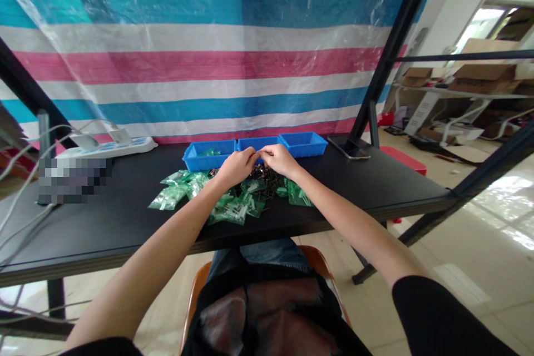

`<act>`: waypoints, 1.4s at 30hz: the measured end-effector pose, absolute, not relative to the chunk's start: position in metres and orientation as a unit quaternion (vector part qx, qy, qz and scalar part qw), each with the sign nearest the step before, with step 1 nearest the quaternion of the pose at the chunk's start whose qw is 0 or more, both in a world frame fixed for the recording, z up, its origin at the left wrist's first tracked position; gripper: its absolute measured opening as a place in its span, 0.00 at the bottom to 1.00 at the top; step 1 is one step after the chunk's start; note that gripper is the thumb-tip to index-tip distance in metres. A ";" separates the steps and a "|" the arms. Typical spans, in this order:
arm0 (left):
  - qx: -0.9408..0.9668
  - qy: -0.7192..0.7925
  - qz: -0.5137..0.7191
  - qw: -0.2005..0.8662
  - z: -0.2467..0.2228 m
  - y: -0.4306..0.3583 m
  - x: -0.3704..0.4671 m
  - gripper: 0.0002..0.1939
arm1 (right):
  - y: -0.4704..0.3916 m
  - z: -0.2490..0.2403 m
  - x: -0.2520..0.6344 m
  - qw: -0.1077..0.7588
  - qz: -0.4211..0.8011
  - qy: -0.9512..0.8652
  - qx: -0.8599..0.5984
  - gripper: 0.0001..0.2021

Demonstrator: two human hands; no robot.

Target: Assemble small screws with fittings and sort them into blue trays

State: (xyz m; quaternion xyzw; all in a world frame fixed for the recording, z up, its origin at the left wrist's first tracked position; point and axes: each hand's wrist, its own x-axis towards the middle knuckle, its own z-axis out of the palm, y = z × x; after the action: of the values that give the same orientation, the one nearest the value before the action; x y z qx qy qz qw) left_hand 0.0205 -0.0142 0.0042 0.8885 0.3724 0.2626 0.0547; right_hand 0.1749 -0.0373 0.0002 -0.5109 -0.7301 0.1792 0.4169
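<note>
My left hand (238, 167) and my right hand (278, 160) meet at the fingertips in front of the middle blue bin (259, 142). Both hands are closed in a pinch; whatever lies between the fingers is too small to make out. Beneath and beside them is a pile of dark metal screws (272, 182). Small green plastic bags (233, 208) with white pieces lie in front of the hands, with more green bags (171, 194) to the left and a few (298, 194) to the right. The left blue bin (192, 158) holds some green material.
A right blue bin (306, 147) adjoins the middle one. A phone (349, 147) lies on the black table (137, 200) at the right. A white power strip (125, 147) with plugs and cables is at the left. Black frame posts (386, 39) and a striped sheet (217, 67) bound the table.
</note>
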 end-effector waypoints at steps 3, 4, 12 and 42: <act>0.895 0.362 0.255 0.056 0.005 -0.015 0.019 0.14 | -0.037 0.000 0.176 0.407 0.147 -0.736 -0.520 0.12; 0.896 0.359 0.254 0.058 0.005 -0.015 0.019 0.14 | -0.037 -0.001 0.176 0.406 0.139 -0.737 -0.522 0.12; 0.902 0.337 0.262 0.063 0.004 -0.012 0.016 0.14 | -0.037 -0.002 0.178 0.408 0.107 -0.739 -0.526 0.12; 0.891 0.328 0.303 0.081 0.007 -0.010 0.017 0.16 | -0.044 0.002 0.176 0.404 0.037 -0.762 -0.505 0.09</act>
State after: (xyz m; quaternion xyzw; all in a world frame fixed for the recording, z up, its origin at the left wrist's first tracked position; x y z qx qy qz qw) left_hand 0.0172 -0.0104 0.0068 0.8912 0.3281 0.3025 0.0805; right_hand 0.1763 -0.0437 0.0021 -0.5051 -0.7615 0.0370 0.4045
